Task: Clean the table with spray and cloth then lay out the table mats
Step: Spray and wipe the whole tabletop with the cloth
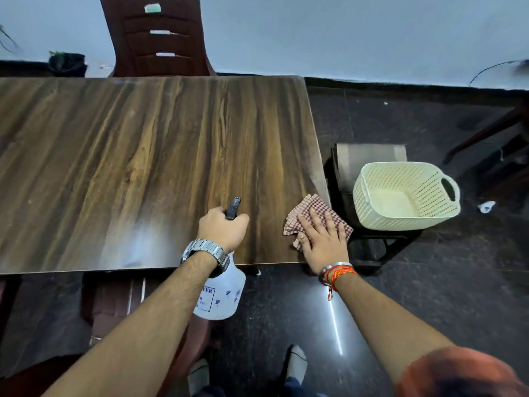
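A wood-grain table [128,156] fills the left and middle of the head view. My left hand [221,229] grips the dark trigger head of a white spray bottle [221,296], whose body hangs below my wrist over the table's near edge, nozzle pointing away from me. A red-and-white checked cloth [310,212] lies at the table's near right corner. My right hand [323,239] presses flat on it, fingers spread. Rolled beige table mats [369,157] lie on a dark seat right of the table.
A cream perforated plastic basket [406,196] stands on the dark seat beside the table's right edge. A dark red chair [156,35] stands at the far side, and another chair [114,305] is tucked under the near edge. The floor is dark tile.
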{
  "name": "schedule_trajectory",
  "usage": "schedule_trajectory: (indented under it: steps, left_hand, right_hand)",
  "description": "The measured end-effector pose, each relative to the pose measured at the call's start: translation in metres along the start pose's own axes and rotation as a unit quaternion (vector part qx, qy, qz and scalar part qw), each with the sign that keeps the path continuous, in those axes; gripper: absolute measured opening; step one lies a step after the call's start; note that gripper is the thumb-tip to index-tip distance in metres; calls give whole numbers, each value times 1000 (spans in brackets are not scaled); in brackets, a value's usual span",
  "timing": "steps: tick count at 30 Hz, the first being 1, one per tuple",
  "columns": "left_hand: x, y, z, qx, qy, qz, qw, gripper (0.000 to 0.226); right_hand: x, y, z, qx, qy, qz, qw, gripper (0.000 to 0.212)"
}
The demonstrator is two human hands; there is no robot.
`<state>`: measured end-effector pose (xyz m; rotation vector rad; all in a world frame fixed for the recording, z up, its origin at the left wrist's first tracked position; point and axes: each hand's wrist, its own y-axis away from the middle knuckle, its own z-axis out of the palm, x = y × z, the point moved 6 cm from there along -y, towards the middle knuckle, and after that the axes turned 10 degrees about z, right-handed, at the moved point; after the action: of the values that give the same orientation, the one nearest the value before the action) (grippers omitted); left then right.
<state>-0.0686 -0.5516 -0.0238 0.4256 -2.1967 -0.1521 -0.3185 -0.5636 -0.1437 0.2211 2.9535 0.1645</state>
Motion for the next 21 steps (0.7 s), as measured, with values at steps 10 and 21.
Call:
schedule_trajectory:
  steps: [10,21]
  left_hand:
    - [52,-3,46,-2,-27,4,1000,18]
    - [87,-81,70,-5,-11,12,1000,22]
  right_hand:
    - [3,-22,-3,-8,-18,-60,998,54]
    - [-13,-142,-14,-78,-41,-68,994,51]
